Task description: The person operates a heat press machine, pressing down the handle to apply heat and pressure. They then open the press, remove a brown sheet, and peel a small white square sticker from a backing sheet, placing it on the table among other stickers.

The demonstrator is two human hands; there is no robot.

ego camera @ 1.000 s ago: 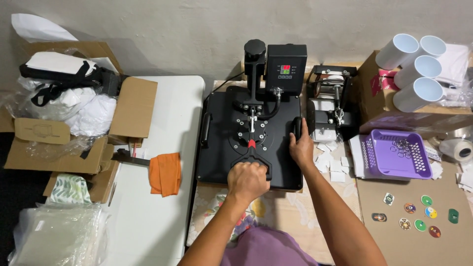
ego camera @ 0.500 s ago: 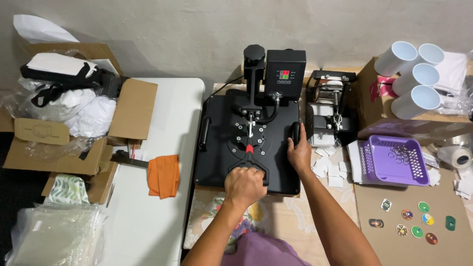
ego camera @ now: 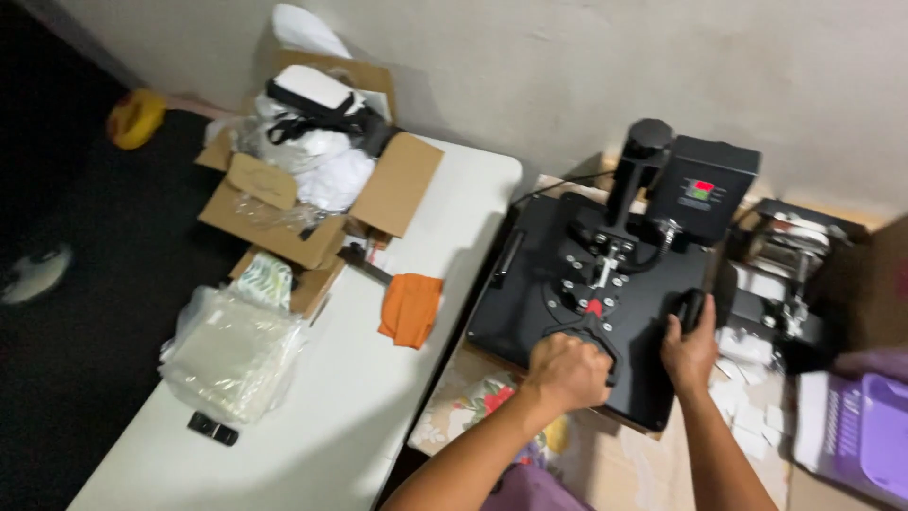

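1. At the white table's far left corner, an open cardboard box (ego camera: 284, 203) holds white cloth items and a black strap; a clear bag of pale sheets (ego camera: 227, 355) lies near the left edge.
2. An orange cloth (ego camera: 410, 308) lies at the table's right edge.
3. The black heat press (ego camera: 605, 303) sits on the next surface, against the wall. It looks heavy, rigid metal; take it by its handles.
4. Your left hand (ego camera: 566, 371) is clenched on the front handle.
5. Your right hand (ego camera: 689, 348) grasps the side grip.
6. A purple tray (ego camera: 875, 445) sits at the far right, contents unclear.

bare white table (ego camera: 378, 397) beside press (ego camera: 605, 303)
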